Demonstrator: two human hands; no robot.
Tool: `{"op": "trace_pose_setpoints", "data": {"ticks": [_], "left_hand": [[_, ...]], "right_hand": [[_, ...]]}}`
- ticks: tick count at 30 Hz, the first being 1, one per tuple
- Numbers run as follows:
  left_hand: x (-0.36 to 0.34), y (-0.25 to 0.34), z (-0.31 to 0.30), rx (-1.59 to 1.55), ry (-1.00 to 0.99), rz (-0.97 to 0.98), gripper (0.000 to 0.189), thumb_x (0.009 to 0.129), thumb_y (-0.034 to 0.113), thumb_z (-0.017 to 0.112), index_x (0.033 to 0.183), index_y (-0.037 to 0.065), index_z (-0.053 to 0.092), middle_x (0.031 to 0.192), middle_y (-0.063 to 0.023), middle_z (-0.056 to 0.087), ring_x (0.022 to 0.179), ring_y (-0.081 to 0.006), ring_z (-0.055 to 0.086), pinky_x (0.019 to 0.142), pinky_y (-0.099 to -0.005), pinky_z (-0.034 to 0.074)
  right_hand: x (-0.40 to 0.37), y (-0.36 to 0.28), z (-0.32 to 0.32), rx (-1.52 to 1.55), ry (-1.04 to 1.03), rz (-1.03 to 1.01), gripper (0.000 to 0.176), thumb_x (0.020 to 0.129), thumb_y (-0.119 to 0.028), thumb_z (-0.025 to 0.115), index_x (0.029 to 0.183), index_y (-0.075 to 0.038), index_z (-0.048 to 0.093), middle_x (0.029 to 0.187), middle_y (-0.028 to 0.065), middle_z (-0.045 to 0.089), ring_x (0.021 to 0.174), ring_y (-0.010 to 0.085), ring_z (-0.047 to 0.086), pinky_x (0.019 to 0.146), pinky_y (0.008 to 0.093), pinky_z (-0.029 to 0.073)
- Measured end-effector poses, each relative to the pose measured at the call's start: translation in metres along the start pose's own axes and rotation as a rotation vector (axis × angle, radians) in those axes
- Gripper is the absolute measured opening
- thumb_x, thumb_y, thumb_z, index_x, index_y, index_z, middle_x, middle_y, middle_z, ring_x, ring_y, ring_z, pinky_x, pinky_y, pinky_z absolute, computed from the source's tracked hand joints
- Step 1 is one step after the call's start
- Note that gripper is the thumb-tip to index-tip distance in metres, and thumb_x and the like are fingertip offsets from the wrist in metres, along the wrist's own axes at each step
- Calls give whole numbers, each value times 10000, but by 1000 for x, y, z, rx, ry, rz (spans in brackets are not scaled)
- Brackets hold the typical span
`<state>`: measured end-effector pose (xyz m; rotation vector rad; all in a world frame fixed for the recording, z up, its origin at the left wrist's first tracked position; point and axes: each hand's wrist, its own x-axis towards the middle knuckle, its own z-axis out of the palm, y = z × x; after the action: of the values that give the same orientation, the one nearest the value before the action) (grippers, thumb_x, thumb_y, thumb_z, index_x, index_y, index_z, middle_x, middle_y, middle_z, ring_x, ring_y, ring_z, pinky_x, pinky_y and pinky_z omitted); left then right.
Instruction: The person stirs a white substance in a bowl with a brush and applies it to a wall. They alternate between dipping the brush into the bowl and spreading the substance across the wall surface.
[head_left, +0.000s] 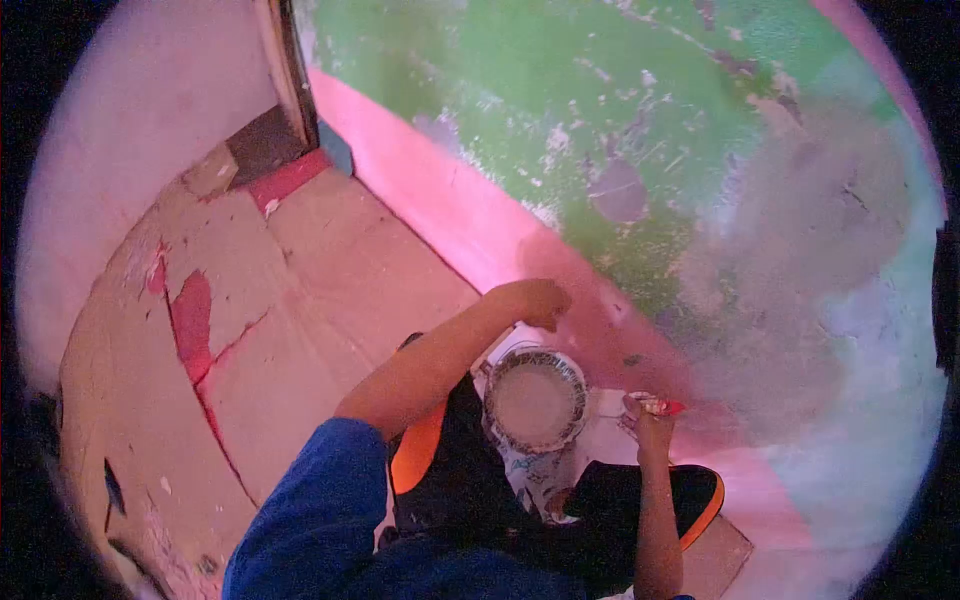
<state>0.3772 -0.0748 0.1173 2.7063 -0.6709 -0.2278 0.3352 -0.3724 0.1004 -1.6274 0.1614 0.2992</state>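
My left hand (pixel 537 302) reaches forward past a round bucket (pixel 535 400) of pale paste and rests against the pink band (pixel 470 225) at the foot of the wall, fingers curled. My right hand (pixel 648 420) is closed on a small red-handled tool (pixel 668 407), its blade hidden, held low near the wall to the right of the bucket. The bucket stands on the floor between my knees, which wear black trousers with orange trim (pixel 415 450).
The wall (pixel 700 150) ahead is green with peeling paint and large grey plaster patches. The floor (pixel 330 290) is cracked, with red patches. A dark door frame (pixel 290 80) stands at the far left corner.
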Motion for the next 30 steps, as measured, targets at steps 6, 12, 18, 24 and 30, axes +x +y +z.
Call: {"op": "trace_pose_setpoints", "data": {"ticks": [6, 12, 18, 24, 30], "left_hand": [[10, -20, 11, 50, 27, 16, 195, 670, 207, 554, 636, 16, 543, 690, -142, 565, 686, -309, 542, 613, -411, 411], [17, -10, 10, 105, 57, -13, 322, 748, 272, 454, 714, -6, 613, 747, -187, 584, 717, -346, 557, 691, -422, 429], [17, 3, 11, -45, 40, -29, 287, 741, 278, 506, 717, -7, 530, 762, -186, 557, 732, -361, 523, 666, -432, 405], [33, -44, 36, 224, 20, 285, 142, 685, 103, 533, 784, 5, 558, 869, -167, 565, 820, -330, 534, 736, -405, 411], [33, -17, 27, 150, -89, 198, 147, 676, 96, 565, 771, -4, 513, 834, -162, 526, 816, -341, 508, 717, -416, 420]], "right_hand": [[22, 56, -6, -5, -105, 113, 252, 675, -90, 643, 880, -57, 500, 787, 42, 548, 709, 168, 555, 591, 314, 492], [63, 133, 20, 198, -101, 265, 220, 700, -102, 604, 885, -41, 502, 773, 69, 546, 698, 191, 555, 583, 321, 502], [56, 200, 22, 493, -66, 47, 176, 652, -154, 644, 690, -38, 517, 586, 33, 506, 484, 153, 481, 447, 280, 411], [57, 200, 18, -969, -93, -442, 211, 714, -278, 571, 676, -74, 533, 625, 69, 531, 594, 257, 516, 507, 406, 404], [42, 183, 25, -530, -122, -198, 203, 635, -217, 648, 671, -28, 584, 544, 47, 522, 515, 142, 498, 496, 291, 411]]}}
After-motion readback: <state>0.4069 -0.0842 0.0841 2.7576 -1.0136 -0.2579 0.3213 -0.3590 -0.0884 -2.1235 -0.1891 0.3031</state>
